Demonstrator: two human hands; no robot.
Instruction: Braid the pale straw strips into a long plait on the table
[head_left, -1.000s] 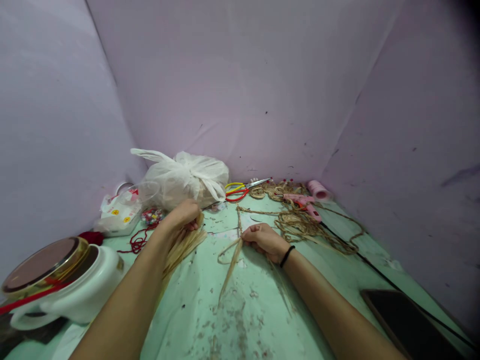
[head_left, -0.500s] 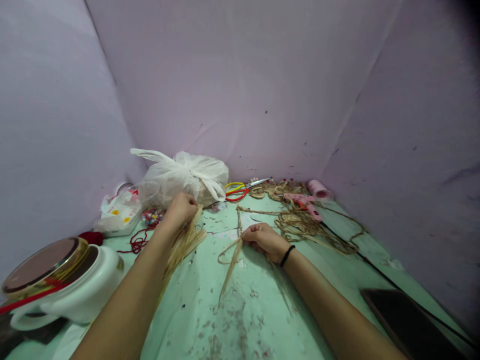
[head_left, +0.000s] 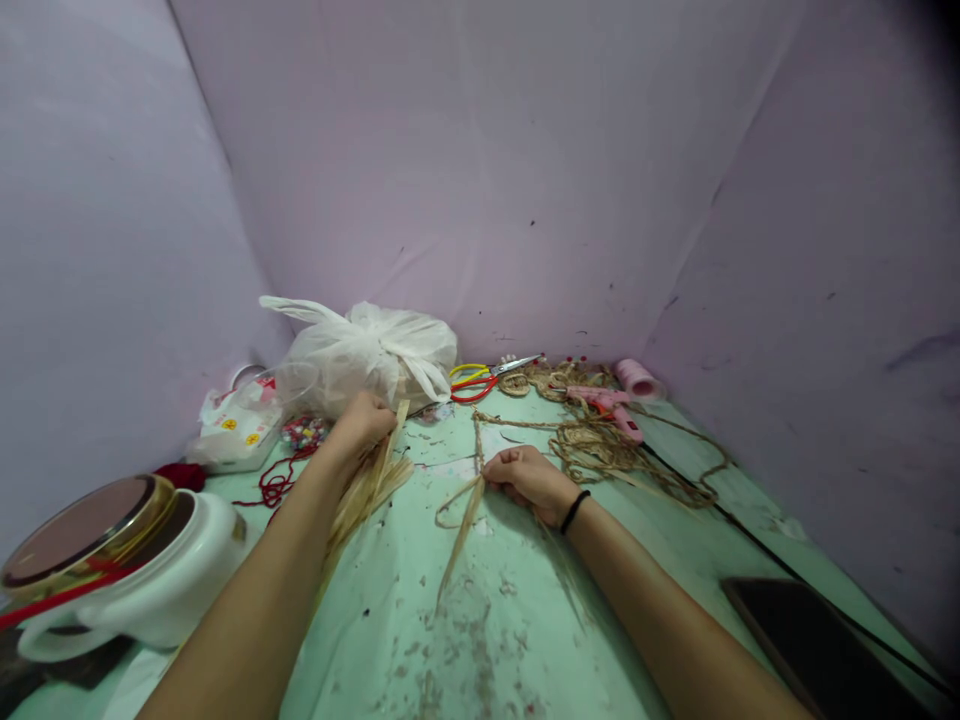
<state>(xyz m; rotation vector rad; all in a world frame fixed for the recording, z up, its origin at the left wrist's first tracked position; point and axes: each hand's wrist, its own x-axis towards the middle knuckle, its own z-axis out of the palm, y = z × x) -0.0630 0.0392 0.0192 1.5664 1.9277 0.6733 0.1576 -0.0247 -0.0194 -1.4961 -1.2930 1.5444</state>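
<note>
My left hand (head_left: 362, 424) is closed on a strand of a pale straw-fibre bundle (head_left: 366, 492) that lies along my forearm on the green table (head_left: 480, 620). The strand sticks up past my fingers. My right hand (head_left: 529, 476), with a black band at the wrist, is curled shut, pinching a thin tuft of straw fibre (head_left: 463, 525) and holding it down on the table. A looped strand curves away from that pinch toward the left.
A knotted white plastic bag (head_left: 375, 352) sits behind my left hand. Scissors (head_left: 491, 378), a pink glue gun (head_left: 609, 406), tangled jute twine (head_left: 615, 450) and a pink spool (head_left: 636, 380) lie at the back. A white pot with a gold-rimmed lid (head_left: 112, 560) stands at left; a dark tablet (head_left: 810, 645) lies at right.
My left hand has shifted slightly back along the straw bundle and drawn one strand upward. My right hand has stayed in place.
</note>
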